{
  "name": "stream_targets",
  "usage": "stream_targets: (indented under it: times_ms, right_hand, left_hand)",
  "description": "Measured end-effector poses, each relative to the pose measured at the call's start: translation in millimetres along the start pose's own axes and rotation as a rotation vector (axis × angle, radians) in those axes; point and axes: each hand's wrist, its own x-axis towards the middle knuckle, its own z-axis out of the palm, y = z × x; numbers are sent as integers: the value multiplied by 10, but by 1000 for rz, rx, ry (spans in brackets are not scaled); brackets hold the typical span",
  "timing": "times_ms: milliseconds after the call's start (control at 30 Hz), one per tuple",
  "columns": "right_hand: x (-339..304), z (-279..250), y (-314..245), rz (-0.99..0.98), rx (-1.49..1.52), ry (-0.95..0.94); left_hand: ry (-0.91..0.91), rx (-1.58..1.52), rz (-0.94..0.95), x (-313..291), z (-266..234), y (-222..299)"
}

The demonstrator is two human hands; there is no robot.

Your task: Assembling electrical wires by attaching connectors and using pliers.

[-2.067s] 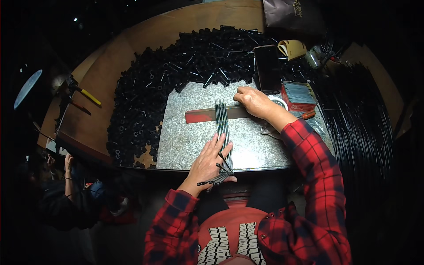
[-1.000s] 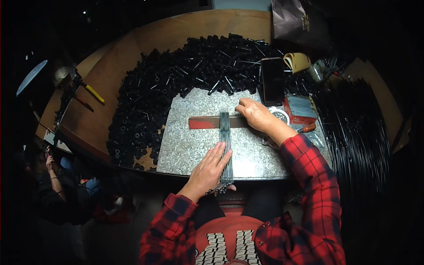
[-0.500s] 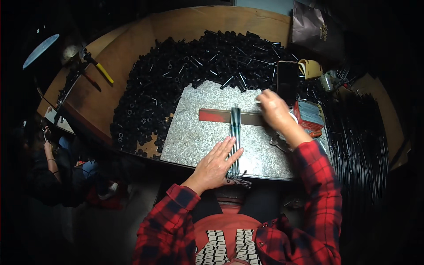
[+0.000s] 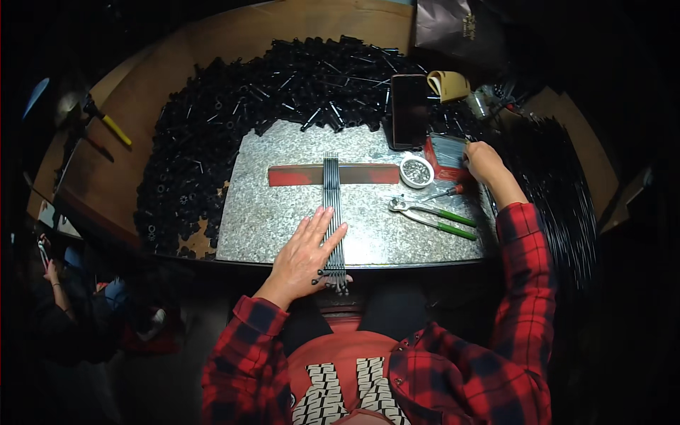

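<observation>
My left hand (image 4: 303,251) lies over a row of thin black rods (image 4: 331,191) with knobbed ends, its fingers stretched across them and a fingertip showing beneath near the knobs. The rods cross a flat red-and-brown bar (image 4: 287,176) on a speckled grey board (image 4: 262,227), and their knobbed ends hang past the board's front edge. Beside a red box (image 4: 445,171) of thin grey sticks or wires, my right hand (image 4: 487,164) is closed with fingertips together at the box's right side. What it pinches, if anything, is hidden.
Near the right hand are a white bowl (image 4: 416,172) of small metal bits, a red-handled tool (image 4: 448,193) and green-handled pincers (image 4: 435,216). A phone (image 4: 409,113) stands behind. Black parts (image 4: 283,85) are heaped around the board; long black rods (image 4: 559,191) lie right.
My right hand has moved from above the bar to the red box, uncovering the bowl and pincers. The left hand stays on the rods. The whole view has shifted.
</observation>
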Motion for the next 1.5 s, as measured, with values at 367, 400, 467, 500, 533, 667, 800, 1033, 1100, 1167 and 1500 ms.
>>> stream_targets:
  times_ms: [367,400,467,500,533,667,800,1033,1100,1167,1500]
  right_hand:
    - [-86,-133,-376,-99,90,348]
    - [-62,-176,-550,-191,163,426]
    - [17,-194,-911,-331,345,456]
    - [37,-143,-1035,-414,399,500]
    - [115,-44,-1169,-451,398,490]
    - [154,53,-1598,-518,360,383]
    - [195,193,-1736,-526,371,388]
    - [212,192,-1758,-484,333,406]
    - [230,216,-1753,-487,329,417]
    - [248,230,-1758,-494,327,431]
    - [254,224,-1780,-502,380,408]
  left_hand:
    - [-40,151,42,48,35,20]
    - [-38,106,25,38,30,19]
    - [-36,64,8,30,-6,25]
    - [-38,77,14,43,1,35]
    - [-27,53,9,37,12,29]
    - [-12,12,5,49,3,33]
    - [9,23,13,37,29,30]
    - [16,25,15,38,19,26]
    - [15,30,19,46,24,23]
    - [13,22,15,47,16,26]
    - [1,31,21,51,19,20]
